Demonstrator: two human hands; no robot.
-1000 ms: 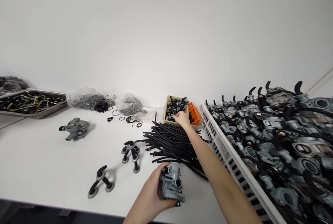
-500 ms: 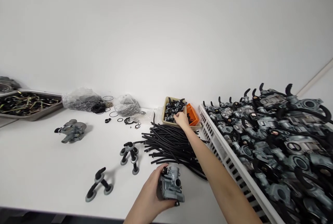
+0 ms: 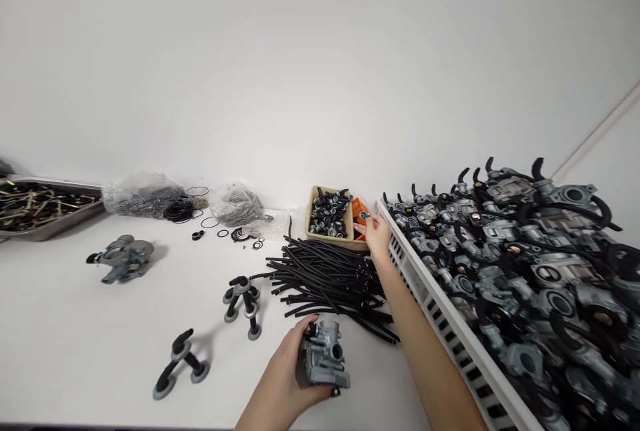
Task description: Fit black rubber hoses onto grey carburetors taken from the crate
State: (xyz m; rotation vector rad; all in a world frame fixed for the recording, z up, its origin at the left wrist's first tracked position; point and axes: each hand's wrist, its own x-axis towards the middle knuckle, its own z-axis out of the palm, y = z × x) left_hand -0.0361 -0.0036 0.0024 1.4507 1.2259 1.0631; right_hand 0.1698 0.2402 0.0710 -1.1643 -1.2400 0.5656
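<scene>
My left hand (image 3: 287,374) is wrapped around a grey metal carburetor (image 3: 326,355) above the table's front part. Farther back, my right hand (image 3: 379,234) pinches a small round grey-and-black cap (image 3: 364,215). That hand is over the orange basket (image 3: 358,207), partly hiding what lies inside. Directly left of it stands a cream tray (image 3: 313,211) full of similar caps with black rubber boots (image 3: 330,214). Between my hands and the tray lies a pile of black rubber hoses (image 3: 325,277).
A white crate (image 3: 440,311) heaped with carburetors (image 3: 520,271) fills the right side. Cap-and-boot pieces (image 3: 180,361) and another carburetor (image 3: 123,259) stand on the left. Farther back are plastic bags (image 3: 235,204), black rings (image 3: 223,233) and a metal tray (image 3: 75,217).
My right hand has moved right from the cream tray to the orange basket, now with a small cap in its fingers. My left hand still holds the carburetor. The view has shifted slightly.
</scene>
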